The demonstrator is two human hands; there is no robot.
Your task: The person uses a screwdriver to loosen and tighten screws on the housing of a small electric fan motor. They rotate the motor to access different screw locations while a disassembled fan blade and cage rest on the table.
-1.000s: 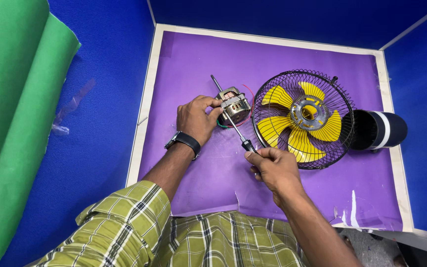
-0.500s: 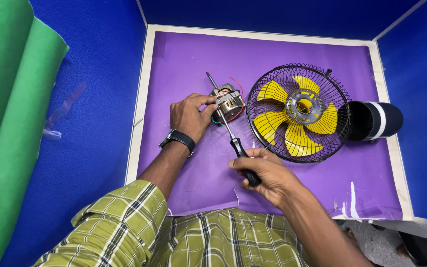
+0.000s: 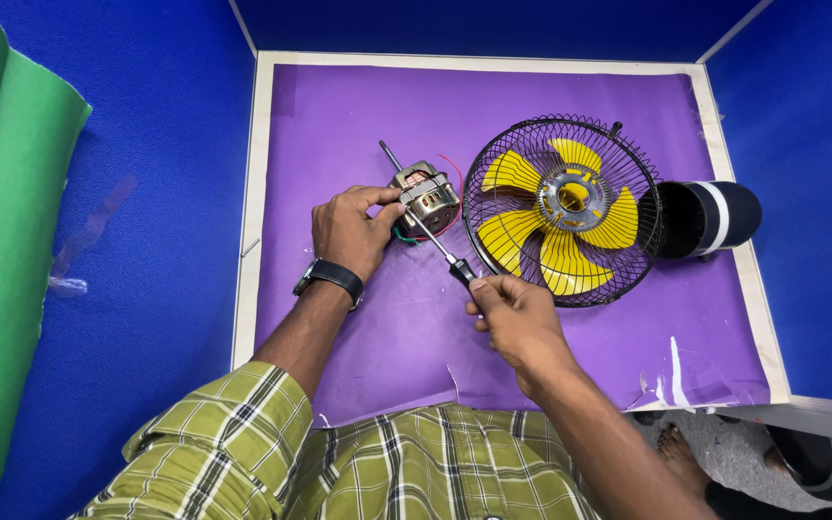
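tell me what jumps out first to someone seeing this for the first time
The eye lands on the black wire fan cage with yellow blades, lying flat on the right of the purple mat. Just left of it, the left hand steadies a small metal fan motor, while the right hand holds a screwdriver with its tip at the motor. A dark cylindrical housing lies on its side right of the cage.

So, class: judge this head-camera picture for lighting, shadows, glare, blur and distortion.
Head view: even, bright light; soft short shadows under the left hand and fan. No strong glare, only a small shine on the motor. Sharp throughout; the screwdriver in the right hand is crisp. Wide lens makes the mat edges splay outward.
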